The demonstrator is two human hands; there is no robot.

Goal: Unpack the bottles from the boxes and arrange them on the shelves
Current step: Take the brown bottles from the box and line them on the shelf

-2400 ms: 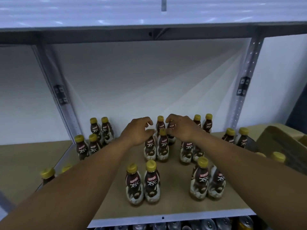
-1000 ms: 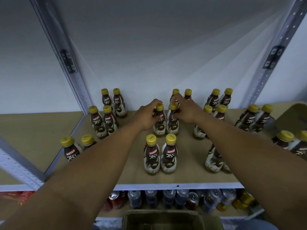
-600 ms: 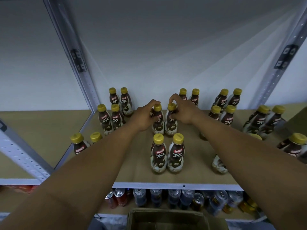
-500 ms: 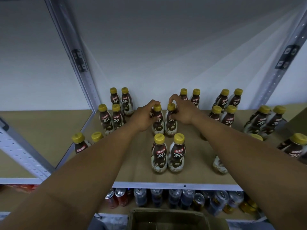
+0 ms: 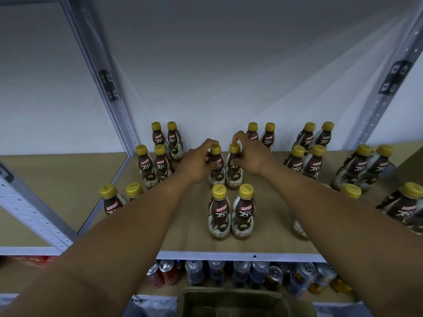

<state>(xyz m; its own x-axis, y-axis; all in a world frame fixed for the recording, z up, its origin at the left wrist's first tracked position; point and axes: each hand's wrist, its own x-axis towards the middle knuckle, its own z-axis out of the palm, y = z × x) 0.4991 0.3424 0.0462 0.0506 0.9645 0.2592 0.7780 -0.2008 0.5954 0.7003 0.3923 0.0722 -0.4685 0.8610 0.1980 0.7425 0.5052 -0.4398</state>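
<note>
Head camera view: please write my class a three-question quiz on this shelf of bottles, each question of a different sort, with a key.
1. True or false: the left hand grips the left middle bottle while the right hand grips the right middle bottle.
2. What stands beneath the shelf that holds the bottles? A) cans B) jars C) cartons
3. Fill in: the bottle caps are ____ in colour.

Key: 1 true; 2 A; 3 yellow.
</note>
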